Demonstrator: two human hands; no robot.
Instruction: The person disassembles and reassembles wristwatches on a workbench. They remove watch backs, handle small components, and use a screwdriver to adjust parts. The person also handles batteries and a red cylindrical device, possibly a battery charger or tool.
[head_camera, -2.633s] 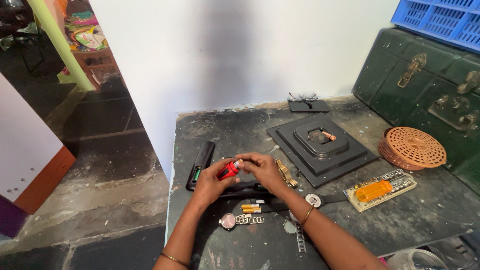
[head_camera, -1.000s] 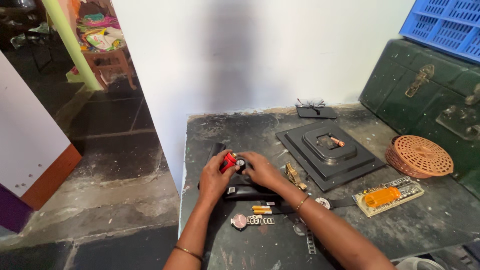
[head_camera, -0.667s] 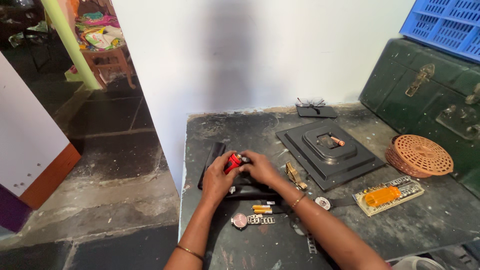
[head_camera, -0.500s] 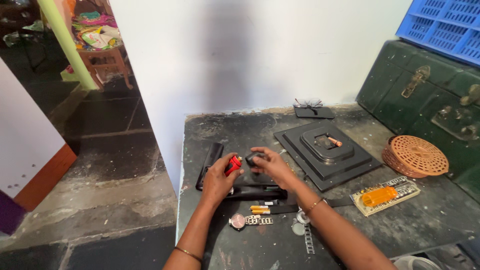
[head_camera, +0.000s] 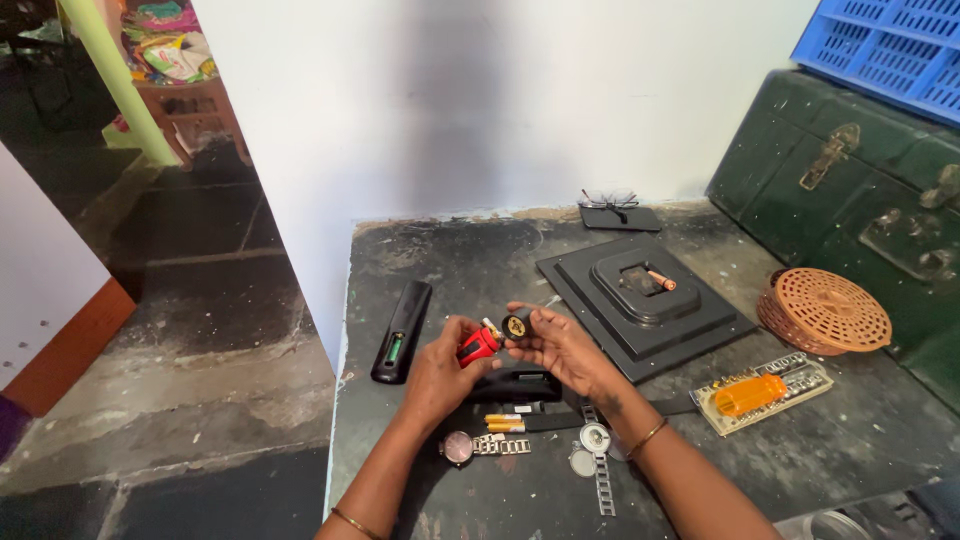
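Over the near middle of the dark worktop (head_camera: 450, 270), the left hand (head_camera: 437, 368) grips a small red torch-like body (head_camera: 478, 346), thumb and fingers closed round it and its open end tilted up and to the right. The right hand (head_camera: 562, 345) pinches a short black cap (head_camera: 516, 325) with a brassy centre, held just beside that open end so the two parts face each other; they look apart, though at this size I cannot be sure they are not touching. Both hands hover above the surface rather than resting on it, which keeps the parts in plain view.

Just below the hands lies a black case-like object (head_camera: 515, 385), and nearer still two small batteries (head_camera: 505, 423) lie side by side. A wristwatch with a metal band (head_camera: 483, 447) sits near left, and another watch (head_camera: 596, 450) near right. A black remote control (head_camera: 402, 330) lies to the left. Farther right are a stepped black square tray (head_camera: 640, 300) holding a small orange piece (head_camera: 661, 280), a clear box with an orange-handled tool set (head_camera: 765, 392) and a round woven basket (head_camera: 825, 310). Spectacles (head_camera: 608, 199) rest at the far edge.
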